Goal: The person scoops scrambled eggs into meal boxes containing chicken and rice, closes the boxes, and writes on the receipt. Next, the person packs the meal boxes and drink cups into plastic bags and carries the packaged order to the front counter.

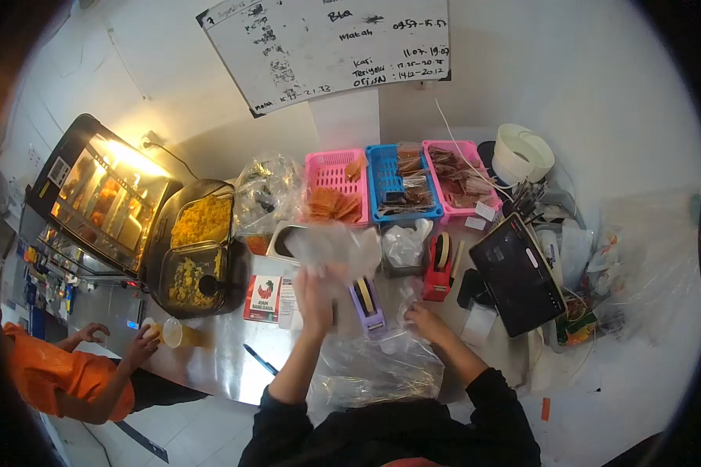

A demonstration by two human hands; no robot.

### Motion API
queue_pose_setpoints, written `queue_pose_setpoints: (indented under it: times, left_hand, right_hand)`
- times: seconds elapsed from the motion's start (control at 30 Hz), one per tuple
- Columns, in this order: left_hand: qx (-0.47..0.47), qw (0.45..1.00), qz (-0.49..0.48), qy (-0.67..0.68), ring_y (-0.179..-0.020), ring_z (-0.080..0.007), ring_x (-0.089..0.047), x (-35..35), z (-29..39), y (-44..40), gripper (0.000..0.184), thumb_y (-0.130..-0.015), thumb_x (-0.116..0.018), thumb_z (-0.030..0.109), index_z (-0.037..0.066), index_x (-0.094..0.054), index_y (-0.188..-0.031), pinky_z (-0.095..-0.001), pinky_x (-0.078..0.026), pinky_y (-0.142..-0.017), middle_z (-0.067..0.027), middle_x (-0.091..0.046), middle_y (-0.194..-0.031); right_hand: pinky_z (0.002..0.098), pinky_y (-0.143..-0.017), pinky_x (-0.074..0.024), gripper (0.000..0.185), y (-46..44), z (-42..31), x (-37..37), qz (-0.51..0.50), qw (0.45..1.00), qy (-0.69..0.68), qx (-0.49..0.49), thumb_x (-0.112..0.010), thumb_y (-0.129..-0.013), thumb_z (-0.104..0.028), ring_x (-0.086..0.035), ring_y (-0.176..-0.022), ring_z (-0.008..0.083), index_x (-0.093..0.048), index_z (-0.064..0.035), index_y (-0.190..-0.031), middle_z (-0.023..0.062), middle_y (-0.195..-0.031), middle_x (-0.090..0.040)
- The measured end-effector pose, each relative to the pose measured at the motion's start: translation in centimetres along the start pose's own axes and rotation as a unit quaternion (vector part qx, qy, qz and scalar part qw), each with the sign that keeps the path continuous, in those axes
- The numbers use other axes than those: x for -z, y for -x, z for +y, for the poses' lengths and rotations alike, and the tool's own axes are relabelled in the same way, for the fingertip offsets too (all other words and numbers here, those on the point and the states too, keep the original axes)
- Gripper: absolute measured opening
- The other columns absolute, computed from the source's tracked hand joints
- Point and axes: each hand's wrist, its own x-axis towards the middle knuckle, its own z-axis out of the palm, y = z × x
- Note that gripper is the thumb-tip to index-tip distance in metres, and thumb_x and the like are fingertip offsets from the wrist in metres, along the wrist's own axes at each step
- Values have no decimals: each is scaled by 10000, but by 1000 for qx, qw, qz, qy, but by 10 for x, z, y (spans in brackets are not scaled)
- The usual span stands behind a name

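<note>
My left hand (313,288) is raised over the middle of the steel counter, smeared by motion. At its fingertips is a blurred, translucent whitish plastic piece (331,247); its exact kind cannot be made out. My right hand (422,317) is closed, its fingers pinching a crumpled bit of clear plastic (410,300). Between the hands stands a purple tape dispenser (368,315), and a red tape dispenser (438,272) is just beyond my right hand. A heap of clear plastic bags (378,370) lies at the counter's front edge, before my body.
Pink (335,159) and blue (378,159) baskets of sachets line the back. A tablet (518,272) is at right. Food trays (202,249) and a lit display warmer (101,198) stand left. A co-worker in an orange shirt (70,377) handles a cup (177,335).
</note>
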Motion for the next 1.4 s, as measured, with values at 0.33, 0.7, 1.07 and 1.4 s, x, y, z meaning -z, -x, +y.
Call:
queue_pose_setpoints:
  times: [0.33, 0.7, 1.07, 1.4]
  left_hand:
    - [113, 586, -654, -465, -913, -302, -520, 34, -125, 130, 249, -760, -476, 173, 7, -537, -935, -388, -405, -799, -155, -556, -947]
    - [-221, 609, -204, -734, -914, -254, -517, -26, -91, -124, 188, -730, -477, 146, 108, -584, -879, -382, -394, -732, -92, -562, -950]
    - [-262, 808, -116, -514, -769, -276, -510, -30, 5, -44, 205, -630, -563, 119, 47, -546, -821, -392, -389, -680, -102, -539, -852]
    - [124, 532, -662, -514, -1140, -227, -368, 51, -51, 127, 468, -780, -515, 322, 106, -412, -1183, -365, -267, -958, -101, -434, -1191]
  right_hand:
    - [355, -665, -414, 128, -111, -30, 113, 328, 931, 161, 20, -562, -589, -36, -521, -771, 285, -534, -57, -712, 123, -774, -495]
    - [365, -709, -439, 249, -189, 72, 48, -285, 928, 144, -191, -613, -632, -221, -564, -847, 272, -633, -143, -868, 171, -907, -580]
    - [409, -832, -349, 297, 2, -119, 83, -46, 991, 74, 103, -601, -680, -270, -439, -984, 298, -576, -93, -918, 138, -1055, -474]
    - [335, -826, -368, 90, 5, -127, 97, 82, 995, -32, -53, -550, -711, -94, -471, -960, 277, -597, -29, -750, 152, -1022, -492]
